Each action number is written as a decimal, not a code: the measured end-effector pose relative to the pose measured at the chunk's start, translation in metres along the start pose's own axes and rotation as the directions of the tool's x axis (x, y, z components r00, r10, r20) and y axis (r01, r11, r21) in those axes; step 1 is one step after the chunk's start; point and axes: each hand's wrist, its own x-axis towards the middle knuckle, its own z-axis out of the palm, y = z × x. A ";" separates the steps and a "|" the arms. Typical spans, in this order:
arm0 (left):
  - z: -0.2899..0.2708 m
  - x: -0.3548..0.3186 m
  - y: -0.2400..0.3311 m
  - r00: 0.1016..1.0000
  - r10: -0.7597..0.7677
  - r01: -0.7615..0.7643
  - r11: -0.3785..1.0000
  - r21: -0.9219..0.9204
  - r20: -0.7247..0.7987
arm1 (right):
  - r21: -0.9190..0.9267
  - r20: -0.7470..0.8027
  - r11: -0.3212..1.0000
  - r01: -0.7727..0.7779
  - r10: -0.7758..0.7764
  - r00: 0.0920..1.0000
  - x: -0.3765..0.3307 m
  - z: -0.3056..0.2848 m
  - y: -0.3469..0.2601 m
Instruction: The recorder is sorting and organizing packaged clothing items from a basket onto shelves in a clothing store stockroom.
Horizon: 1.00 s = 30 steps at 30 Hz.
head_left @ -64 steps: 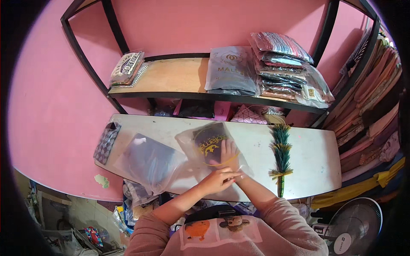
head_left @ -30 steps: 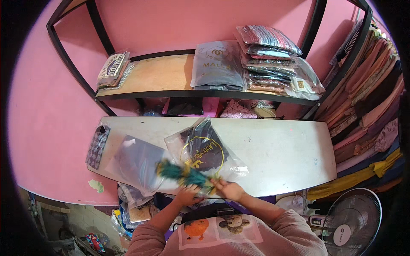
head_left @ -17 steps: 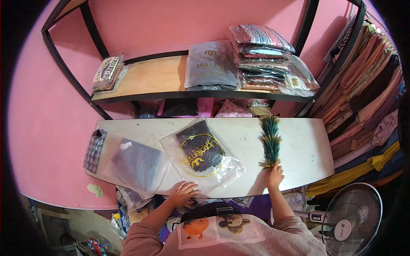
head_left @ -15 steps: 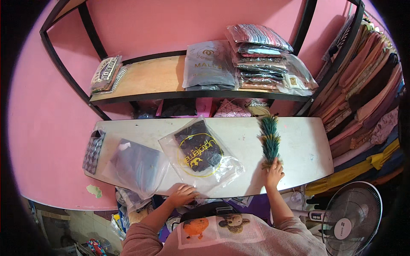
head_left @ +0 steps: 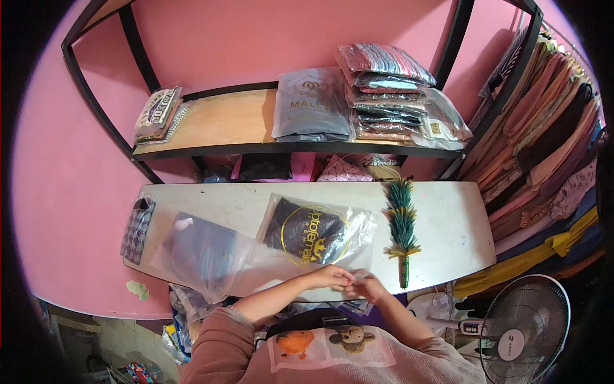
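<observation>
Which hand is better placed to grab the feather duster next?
Probably the right hand: it is nearer the feather duster, especially its green handle. The left hand is farther away.

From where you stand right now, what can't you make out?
All in the head view:
Right hand: blurred, so its exact grip on the clear bag is uncertain.
Frosted bag: cloudy plastic veils what lies inside.
Hanging clothes: the dark fisheye rim cuts off their right side.
Things under the table: its top hides most of them.
</observation>
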 end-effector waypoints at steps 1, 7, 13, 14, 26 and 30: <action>0.003 0.003 0.017 0.994 -0.023 0.024 1.000 -0.011 0.109 | -0.048 -0.075 0.993 0.105 -0.109 0.991 -0.005 -0.010 -0.010; -0.087 0.046 0.080 0.832 0.509 0.109 0.241 0.964 -0.221 | -0.423 -0.053 0.866 -0.267 0.270 0.961 -0.031 -0.029 -0.007; -0.181 0.026 0.056 0.818 0.218 0.446 0.343 0.827 -0.532 | -0.141 0.277 0.983 -0.122 0.157 0.948 -0.013 0.035 0.052; -0.170 0.027 0.067 0.837 0.133 0.489 0.254 0.835 -0.530 | -0.132 0.261 0.984 -0.117 0.148 0.954 -0.002 0.029 0.058; -0.159 -0.077 -0.035 0.864 0.105 0.063 0.947 0.314 -0.492 | 0.028 0.110 0.987 0.159 -0.161 0.981 0.070 0.074 0.027; -0.168 -0.113 -0.049 0.836 0.191 -0.117 0.978 0.174 -0.515 | 0.051 0.140 0.957 0.286 -0.290 0.947 0.088 0.135 0.004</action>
